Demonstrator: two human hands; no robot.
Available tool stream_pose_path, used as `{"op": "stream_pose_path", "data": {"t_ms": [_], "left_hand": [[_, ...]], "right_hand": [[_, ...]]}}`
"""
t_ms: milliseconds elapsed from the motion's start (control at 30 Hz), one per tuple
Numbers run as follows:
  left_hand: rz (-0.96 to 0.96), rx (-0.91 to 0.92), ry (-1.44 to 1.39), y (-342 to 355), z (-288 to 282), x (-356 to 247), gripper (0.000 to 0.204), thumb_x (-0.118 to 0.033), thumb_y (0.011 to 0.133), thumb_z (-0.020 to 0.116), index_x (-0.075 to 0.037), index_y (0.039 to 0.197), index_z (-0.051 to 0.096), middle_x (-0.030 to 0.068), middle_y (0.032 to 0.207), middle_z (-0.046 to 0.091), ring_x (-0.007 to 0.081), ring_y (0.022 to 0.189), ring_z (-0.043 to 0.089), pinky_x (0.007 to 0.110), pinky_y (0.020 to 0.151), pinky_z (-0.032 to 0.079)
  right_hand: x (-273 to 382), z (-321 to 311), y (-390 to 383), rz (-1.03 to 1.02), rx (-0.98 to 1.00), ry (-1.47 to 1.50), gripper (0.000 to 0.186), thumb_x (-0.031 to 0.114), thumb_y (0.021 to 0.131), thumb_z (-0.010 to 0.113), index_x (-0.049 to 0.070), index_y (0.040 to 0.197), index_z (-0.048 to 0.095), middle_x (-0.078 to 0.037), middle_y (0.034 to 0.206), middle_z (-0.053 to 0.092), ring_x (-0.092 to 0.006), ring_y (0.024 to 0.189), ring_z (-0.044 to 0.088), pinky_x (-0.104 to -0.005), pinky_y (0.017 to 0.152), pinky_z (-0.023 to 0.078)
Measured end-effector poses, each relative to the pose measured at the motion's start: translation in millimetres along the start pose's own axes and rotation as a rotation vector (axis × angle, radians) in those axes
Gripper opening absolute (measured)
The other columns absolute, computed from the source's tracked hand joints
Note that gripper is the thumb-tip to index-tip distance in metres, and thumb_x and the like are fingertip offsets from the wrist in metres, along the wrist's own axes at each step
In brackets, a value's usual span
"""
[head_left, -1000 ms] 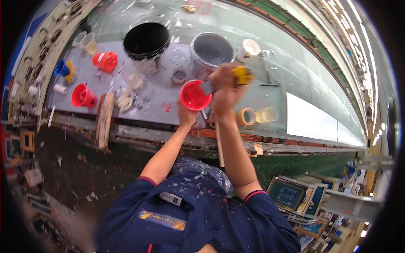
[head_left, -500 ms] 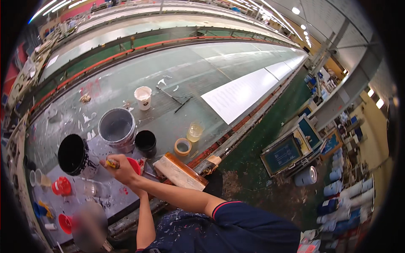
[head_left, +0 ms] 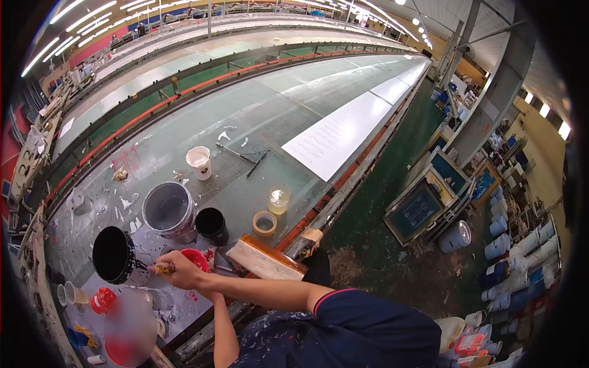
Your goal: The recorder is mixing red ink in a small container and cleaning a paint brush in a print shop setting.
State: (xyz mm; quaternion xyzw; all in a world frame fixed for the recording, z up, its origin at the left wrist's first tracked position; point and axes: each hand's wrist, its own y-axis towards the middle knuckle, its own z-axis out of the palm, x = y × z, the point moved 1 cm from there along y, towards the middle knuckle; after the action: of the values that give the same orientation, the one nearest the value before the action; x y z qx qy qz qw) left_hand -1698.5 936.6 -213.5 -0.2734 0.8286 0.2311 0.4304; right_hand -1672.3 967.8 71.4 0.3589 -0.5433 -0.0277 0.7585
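Observation:
My right hand (head_left: pixel 180 270) is closed around a short handle with a yellowish end (head_left: pixel 164 267); the tool's other end is hidden. Just beyond my fingers sits a red cup (head_left: pixel 195 258) with red smears beside it. Behind the right forearm my left hand is hidden; only the left forearm (head_left: pixel 224 334) shows, reaching up toward the red cup. To the left of my right hand stands a black bucket (head_left: pixel 116 255) with dark drips down its side. A grey bucket (head_left: pixel 169 210) and a black tub (head_left: pixel 211 226) stand farther back.
A tape roll (head_left: pixel 264 224), a jar of yellowish liquid (head_left: pixel 278 200) and a wooden squeegee (head_left: pixel 267 259) lie to the right. A white cup (head_left: pixel 199 162) stands farther off, and a red lidded pot (head_left: pixel 103 300) at left. A long white sheet (head_left: pixel 343 135) covers part of the table (head_left: pixel 245 116).
The view has shifted, so the table items sit differently. My right hand, still around the handle, is nearer the red cup and lower. A blurred patch at lower left now covers more of the red container.

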Motion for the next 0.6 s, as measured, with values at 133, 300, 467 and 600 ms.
{"op": "stream_pose_path", "data": {"t_ms": [133, 300, 467, 600], "left_hand": [[-0.047, 0.000, -0.001, -12.9, -21.0, -20.7, 0.057, -0.022, 0.078, 0.062, 0.002, 0.124, 0.039, 0.0228, 0.120, 0.047, 0.0347, 0.111, 0.046, 0.042, 0.096, 0.033], [-0.059, 0.097, -0.006, -12.0, -19.8, -69.8, 0.056, -0.021, 0.079, 0.061, 0.003, 0.124, 0.039, 0.0234, 0.120, 0.047, 0.0352, 0.111, 0.046, 0.043, 0.096, 0.033], [0.115, -0.213, 0.170, -0.5, 10.6, 73.9, 0.064, -0.024, 0.076, 0.065, 0.003, 0.127, 0.036, 0.0234, 0.125, 0.043, 0.0346, 0.116, 0.042, 0.042, 0.097, 0.032], [0.116, -0.156, 0.169, 1.4, 15.6, 60.1, 0.067, -0.024, 0.077, 0.065, 0.003, 0.129, 0.033, 0.0231, 0.127, 0.041, 0.0338, 0.118, 0.040, 0.041, 0.099, 0.031]], "right_hand": [[71.5, -2.4, 18.7, 0.104, 0.135, -0.033, 0.037, 0.017, 0.086, 0.060, -0.001, 0.060, 0.041, -0.002, 0.053, 0.026, -0.0068, 0.054, 0.024, -0.0272, 0.045, 0.023], [20.9, -36.8, -0.2, 0.107, 0.013, -0.049, 0.036, 0.016, 0.086, 0.060, 0.000, 0.060, 0.041, -0.003, 0.054, 0.026, -0.0073, 0.054, 0.025, -0.0275, 0.046, 0.025], [57.4, 1.7, 7.3, 0.073, 0.125, -0.072, 0.032, 0.014, 0.085, 0.060, 0.000, 0.062, 0.043, -0.003, 0.053, 0.029, -0.0074, 0.054, 0.026, -0.0275, 0.046, 0.027], [66.1, -13.0, 13.9, 0.054, 0.073, -0.010, 0.030, 0.012, 0.084, 0.061, 0.000, 0.062, 0.045, -0.002, 0.052, 0.033, -0.0073, 0.053, 0.028, -0.0273, 0.046, 0.027]]}}
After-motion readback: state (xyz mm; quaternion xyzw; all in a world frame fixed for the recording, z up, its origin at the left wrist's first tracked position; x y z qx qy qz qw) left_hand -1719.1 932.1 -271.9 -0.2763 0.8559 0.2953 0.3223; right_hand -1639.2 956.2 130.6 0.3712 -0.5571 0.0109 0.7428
